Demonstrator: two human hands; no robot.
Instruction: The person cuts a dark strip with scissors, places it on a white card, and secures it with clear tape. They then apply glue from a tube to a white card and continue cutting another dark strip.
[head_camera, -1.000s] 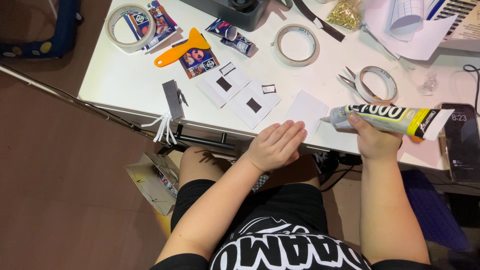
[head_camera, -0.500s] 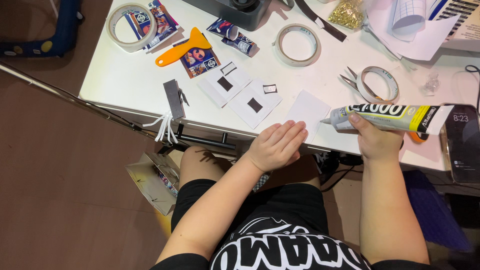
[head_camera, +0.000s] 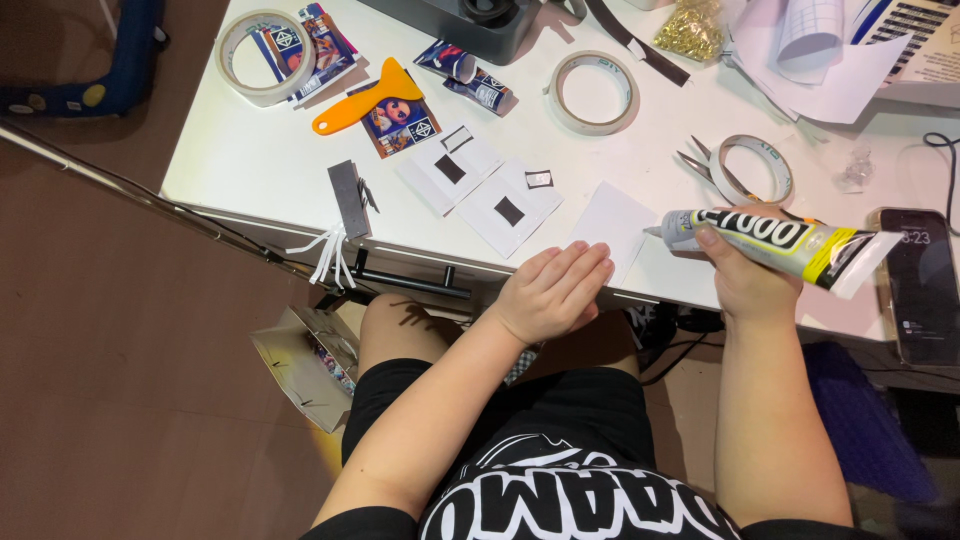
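- Head view: the right hand (head_camera: 745, 285) has its grip wrapped around a glue tube (head_camera: 765, 240) at the table's (head_camera: 250, 160) near edge.
- The left hand (head_camera: 550, 290), fingers together, lies flat on that edge, touching a white paper square (head_camera: 615, 220).
- The tube's nozzle points at the square.

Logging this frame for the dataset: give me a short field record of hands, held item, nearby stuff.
view: head camera, looking down at a white table
left hand: flat, palm down at the table's front edge, fingertips beside a white card
right hand: gripping a glue tube, nozzle pointing left toward the card
near card: two white cards with black squares
further back: orange scraper, tape rolls, scissors
right edge: phone, screen lit
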